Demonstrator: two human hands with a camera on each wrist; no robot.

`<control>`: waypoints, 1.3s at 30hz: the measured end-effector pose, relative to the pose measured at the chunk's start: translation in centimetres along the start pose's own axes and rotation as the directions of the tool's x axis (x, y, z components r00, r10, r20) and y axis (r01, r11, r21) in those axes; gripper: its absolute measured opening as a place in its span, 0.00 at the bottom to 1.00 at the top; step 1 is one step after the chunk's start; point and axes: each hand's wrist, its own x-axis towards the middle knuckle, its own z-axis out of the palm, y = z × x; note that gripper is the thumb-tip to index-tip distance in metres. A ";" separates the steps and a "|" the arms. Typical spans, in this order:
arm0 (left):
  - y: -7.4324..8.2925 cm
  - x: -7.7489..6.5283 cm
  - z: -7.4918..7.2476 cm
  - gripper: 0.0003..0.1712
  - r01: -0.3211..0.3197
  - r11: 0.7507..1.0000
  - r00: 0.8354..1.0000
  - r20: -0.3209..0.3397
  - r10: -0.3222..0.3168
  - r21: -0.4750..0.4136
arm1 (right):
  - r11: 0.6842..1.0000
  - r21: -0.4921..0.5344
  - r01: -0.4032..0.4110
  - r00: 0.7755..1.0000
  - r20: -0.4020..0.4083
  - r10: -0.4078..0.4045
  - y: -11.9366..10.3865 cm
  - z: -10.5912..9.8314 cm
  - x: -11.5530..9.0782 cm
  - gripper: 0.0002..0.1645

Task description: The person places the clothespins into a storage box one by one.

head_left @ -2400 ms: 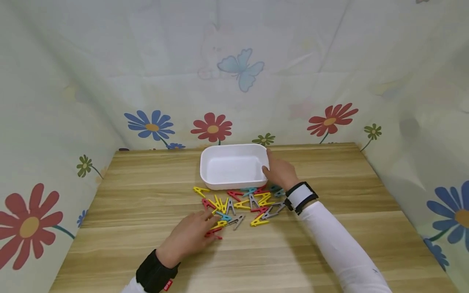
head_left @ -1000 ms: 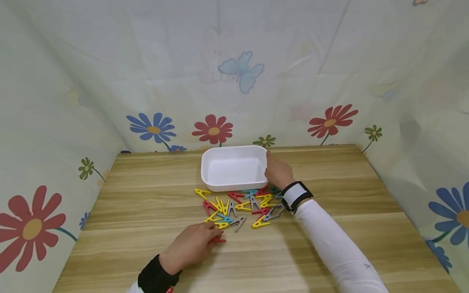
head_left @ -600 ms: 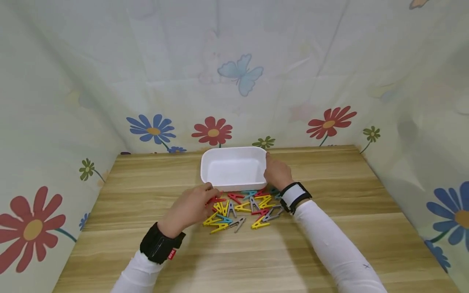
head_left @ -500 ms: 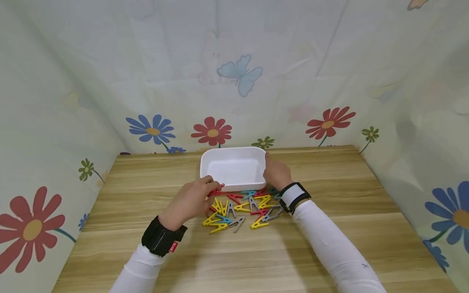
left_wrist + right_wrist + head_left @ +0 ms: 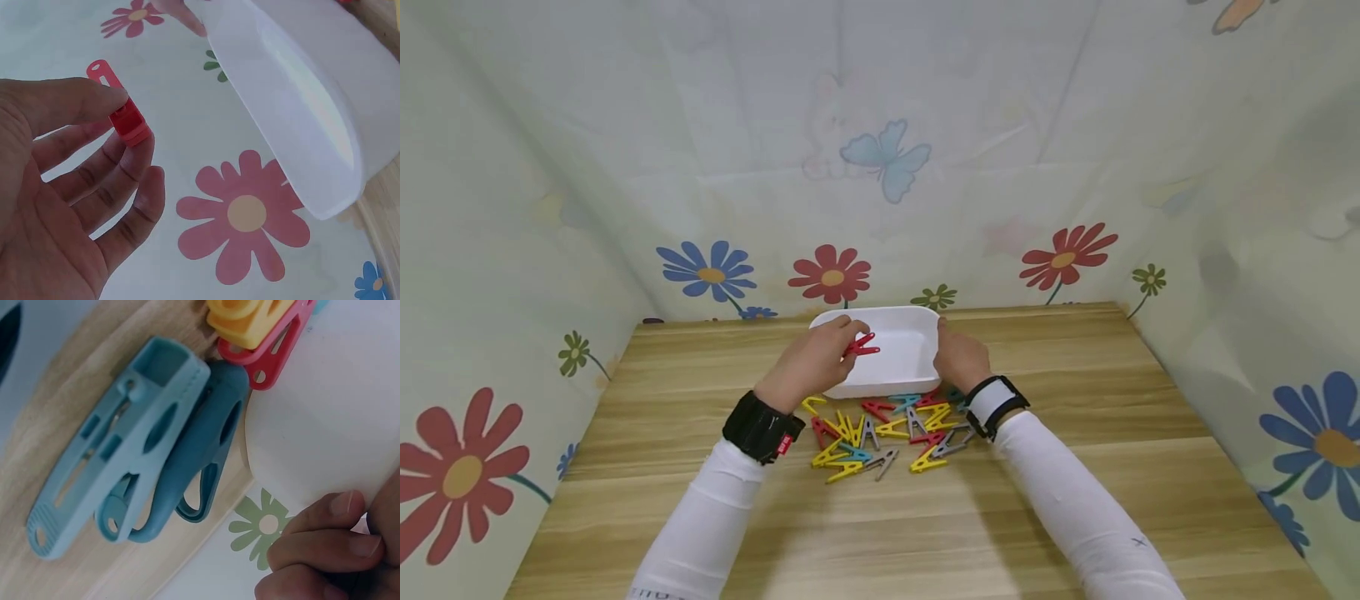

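In the head view my left hand [image 5: 811,363] is over the left part of a white plastic tub [image 5: 908,348]. Between thumb and fingertips it pinches a red clothespin [image 5: 130,119], which the left wrist view shows close up, apart from the tub. My right hand [image 5: 962,358] grips the tub's right end, fingers curled against the wall. In front of the tub lies a loose pile of clothespins in yellow, red, grey and blue, among them a yellow clothespin [image 5: 846,472] and a grey clothespin [image 5: 886,463]. Two blue-green clothespins [image 5: 119,444] lie close below the right wrist camera.
The wooden table [image 5: 880,533] ends at a floral cloth backdrop [image 5: 737,217] just behind the tub. Cloth also hangs along the left and right sides. Bare wood stretches in front of the pile.
My left hand took a red clothespin from the pile's near left side, lifted it and carried it forward over the tub. The right hand has stayed at the tub's right end.
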 end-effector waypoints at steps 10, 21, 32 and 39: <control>-1.6 3.1 0.7 0.23 0.035 0.999 0.999 0.035 -0.036 0.015 | 1.000 -0.017 -0.006 1.000 0.012 0.006 -0.1 -0.3 -0.3 0.41; -1.9 5.3 1.7 0.26 0.117 0.993 0.992 0.048 -0.116 -0.026 | 1.000 -0.014 -0.004 1.000 -0.002 0.004 -0.1 -0.4 -0.4 0.41; -2.0 5.7 3.0 0.37 0.157 0.987 0.985 0.079 -0.153 -0.037 | 1.000 0.000 0.009 1.000 -0.006 -0.009 0.0 -0.1 -0.2 0.41; -2.1 5.3 3.5 0.60 0.167 0.984 0.983 0.086 -0.162 -0.056 | 1.000 -0.004 0.005 1.000 -0.013 -0.005 -0.1 -0.1 -0.3 0.41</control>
